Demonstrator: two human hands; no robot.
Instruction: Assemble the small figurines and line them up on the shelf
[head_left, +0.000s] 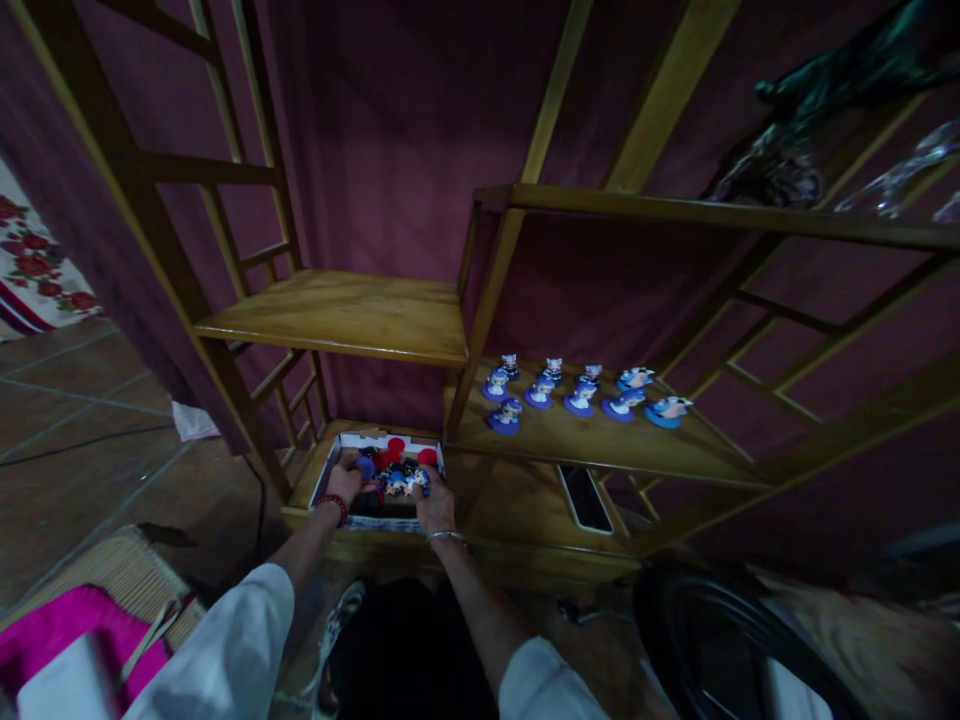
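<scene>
An open white box (439, 448) stands on the lowest shelf and holds several small figurines with red, blue and black parts. My left hand (345, 480), with a red bead bracelet at the wrist, reaches into its left side, fingers curled at a purple-blue round piece (365, 467). At the box's right side my right hand (435, 500) is closed on a small white and blue figurine (418, 482). Red round pieces (396, 446) lie towards the back of the box. The fingertips of both hands are partly hidden among the figurines.
Several small figurines (581, 398) on purple and blue bases stand in rows on the shelf (600, 445) to the right. A phone (585, 498) lies below. An upper left shelf board (337, 310) juts out over the box. A black rounded object (720, 630) is at lower right.
</scene>
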